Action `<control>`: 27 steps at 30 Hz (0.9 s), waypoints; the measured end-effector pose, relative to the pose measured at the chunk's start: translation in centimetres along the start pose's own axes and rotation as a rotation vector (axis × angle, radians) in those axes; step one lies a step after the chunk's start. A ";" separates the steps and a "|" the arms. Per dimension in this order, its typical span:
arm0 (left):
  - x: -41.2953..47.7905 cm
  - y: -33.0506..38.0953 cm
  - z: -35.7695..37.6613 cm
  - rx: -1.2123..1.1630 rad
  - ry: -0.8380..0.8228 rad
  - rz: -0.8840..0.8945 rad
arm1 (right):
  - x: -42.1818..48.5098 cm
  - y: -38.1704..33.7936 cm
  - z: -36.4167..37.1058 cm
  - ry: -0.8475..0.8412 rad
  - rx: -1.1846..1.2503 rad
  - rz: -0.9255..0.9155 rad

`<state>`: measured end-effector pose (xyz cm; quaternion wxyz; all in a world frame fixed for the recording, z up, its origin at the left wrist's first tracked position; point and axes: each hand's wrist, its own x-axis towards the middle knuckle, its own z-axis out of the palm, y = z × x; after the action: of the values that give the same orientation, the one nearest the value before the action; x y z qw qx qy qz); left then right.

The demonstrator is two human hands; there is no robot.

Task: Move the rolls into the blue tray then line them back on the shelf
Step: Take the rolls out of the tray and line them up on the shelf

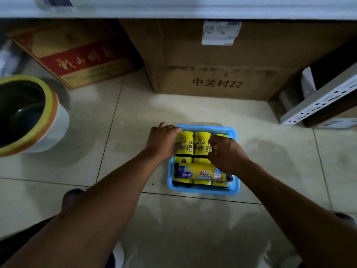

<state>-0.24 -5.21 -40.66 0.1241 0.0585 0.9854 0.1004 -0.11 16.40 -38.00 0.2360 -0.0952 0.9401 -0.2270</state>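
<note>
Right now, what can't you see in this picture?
Head view only:
- Right hand covers most of the far right roll.
- The long pack hides the near rolls in the blue tray.
- The shelf is blurred, cut off by the top edge.
- The pot is cut off at left.

a shop stockroom: cardboard cartons (222, 74) (labelled) under shelving (193, 8).

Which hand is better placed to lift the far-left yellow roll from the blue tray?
Left. The left hand grips the far-left roll, while the right hand holds the far-right roll across the blue tray.
</note>
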 end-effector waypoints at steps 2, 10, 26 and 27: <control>0.4 0.1 0.8 0.082 -0.065 0.105 | 0.9 -0.1 1.4 -0.031 -0.116 -0.032; 1.9 0.4 2.6 0.187 -0.176 0.079 | 4.7 -2.1 5.0 -0.078 -0.354 -0.149; 0.8 1.1 -1.6 0.059 -0.007 0.195 | 3.6 -1.7 2.0 0.145 -0.086 -0.325; 0.6 1.4 -2.8 0.032 -0.005 0.204 | 3.1 -2.1 0.9 0.136 -0.053 -0.330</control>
<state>-1.38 -4.29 -37.88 0.1149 0.1606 0.9756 0.0965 -2.22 13.34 -38.93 0.1288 -0.2387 0.9311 -0.2439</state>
